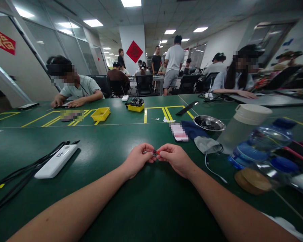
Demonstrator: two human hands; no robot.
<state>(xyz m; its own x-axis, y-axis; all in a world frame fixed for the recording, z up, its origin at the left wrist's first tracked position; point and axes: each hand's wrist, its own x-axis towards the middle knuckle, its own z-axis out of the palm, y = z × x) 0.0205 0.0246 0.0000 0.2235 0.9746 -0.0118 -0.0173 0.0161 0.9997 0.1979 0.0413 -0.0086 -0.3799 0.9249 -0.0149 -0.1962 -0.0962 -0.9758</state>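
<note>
Above the green table, my left hand [140, 158] and my right hand [176, 157] meet fingertip to fingertip. The left thumb and fingers pinch a small dark part with shiny bits [155, 153], too small to name. Between my right thumb and fingers is a small red-orange piece [158, 152], its kind also unclear. The two pieces sit against or very close to each other; whether they are joined I cannot tell. The fingers cover most of both.
A white power strip [57, 160] with black cables lies left. On the right are a metal bowl [209, 123] of dark parts, a grey pouch [207, 144], a tumbler [242, 126] and bottles [265, 144]. Yellow trays [101, 114] stand farther back. People sit across the table.
</note>
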